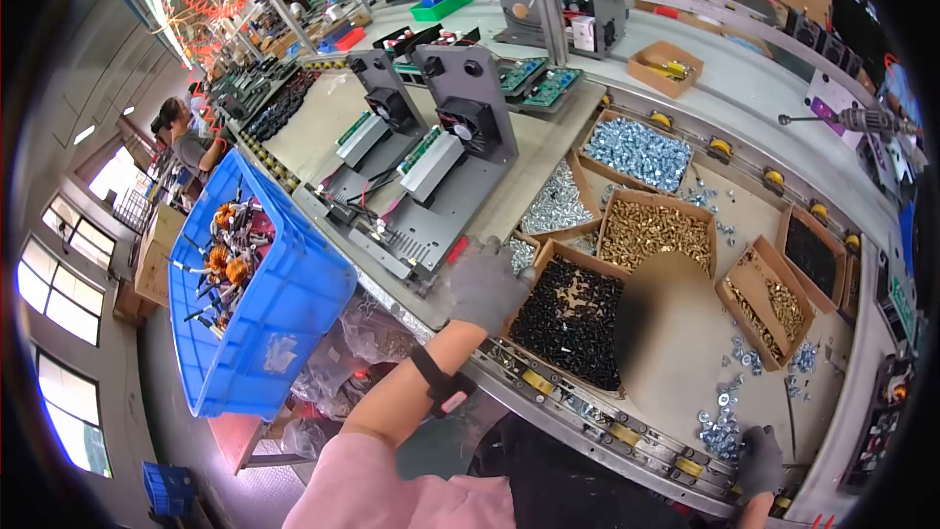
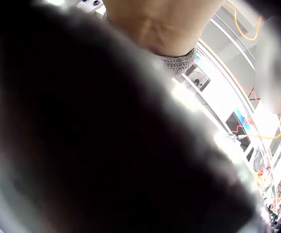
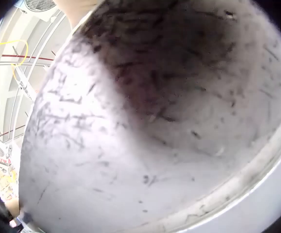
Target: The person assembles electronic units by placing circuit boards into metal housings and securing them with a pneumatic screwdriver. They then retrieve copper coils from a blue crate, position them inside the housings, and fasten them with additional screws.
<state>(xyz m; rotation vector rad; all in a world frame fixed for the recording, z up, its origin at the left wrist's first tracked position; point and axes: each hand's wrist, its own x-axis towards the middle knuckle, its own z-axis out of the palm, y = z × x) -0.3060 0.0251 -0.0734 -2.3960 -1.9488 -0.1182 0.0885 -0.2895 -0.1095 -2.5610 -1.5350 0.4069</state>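
My left hand [image 1: 487, 284], in a grey glove, is between the front corner of a grey metal chassis [image 1: 431, 235] and a cardboard box of black screws [image 1: 563, 323]. Its fingers look loose, with nothing visible in them. Low on the right, my gloved right hand [image 1: 759, 462] lies beside a loose pile of silver screws with washers [image 1: 722, 431], fingers pointing up the bench. A dark blur fills most of the left wrist view, leaving the knitted glove cuff [image 2: 179, 63] visible. In the right wrist view, a scuffed pale surface [image 3: 106, 160] hides the hand.
Boxes of bluish screws [image 1: 636, 152], brass fasteners [image 1: 656, 233] and silver screws [image 1: 561, 201] stand behind. A divided box [image 1: 769, 304] is farther right. A blue crate [image 1: 313, 274] of wired coils is at left. Roller rail [image 1: 627, 434] edges the bench. A blurred patch covers part of the surface.
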